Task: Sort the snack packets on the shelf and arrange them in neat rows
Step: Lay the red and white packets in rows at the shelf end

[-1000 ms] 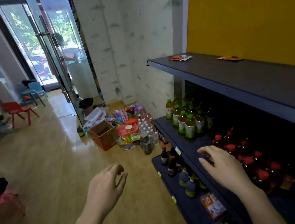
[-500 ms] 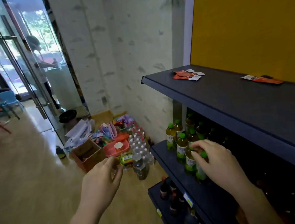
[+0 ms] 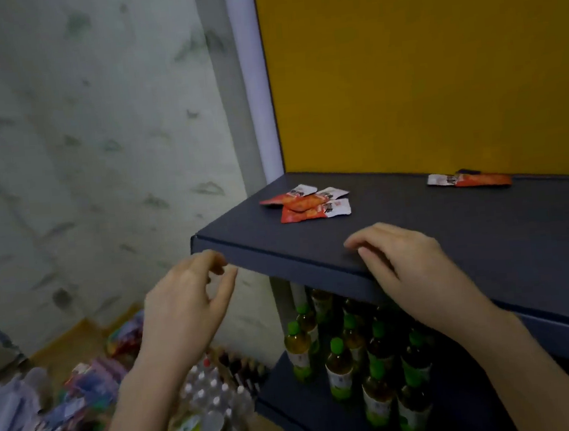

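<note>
1. Neither grip is holding anything right now. The right grip (image 3: 408, 269) is hanging loose, fingers softly curled and empty, over the front lip of the top shelf (image 3: 467, 240). Can't tell if it's actually touching the shelf.
2. Over on the other side, the left grip (image 3: 180, 303) is floating just off the shelf's left front corner, also released, fingers half-curled around nothing.
3. What we're sorting: the packet pile (image 3: 313, 202), three red-and-white snack packets, is lying flat near the left end of that shelf, all overlapping each other. It's sitting further back than both grips, roughly between them sideways, a bit left of the right one.
4. Their long sides are running mostly left-to-right along the shelf, each one skewed a little differently, so they're presenting long edges to whoever is reaching in, not short ends.
5. Then the back packet (image 3: 469, 179) is lying way over to the right, close by the yellow panel (image 3: 418, 66) at the back, well apart from the pile. Could be two stacked, too blurry to say.
6. I'm guessing the right grip is going in first, since it's over the shelf and nearer the pile; the left one is needing to come up over the corner. Reaching straight forward and slightly left should be landing on the nearest packet.
7. Down below, green-capped bottles (image 3: 337, 365) are standing on the lower shelf (image 3: 281, 391), not part of this job.
</note>
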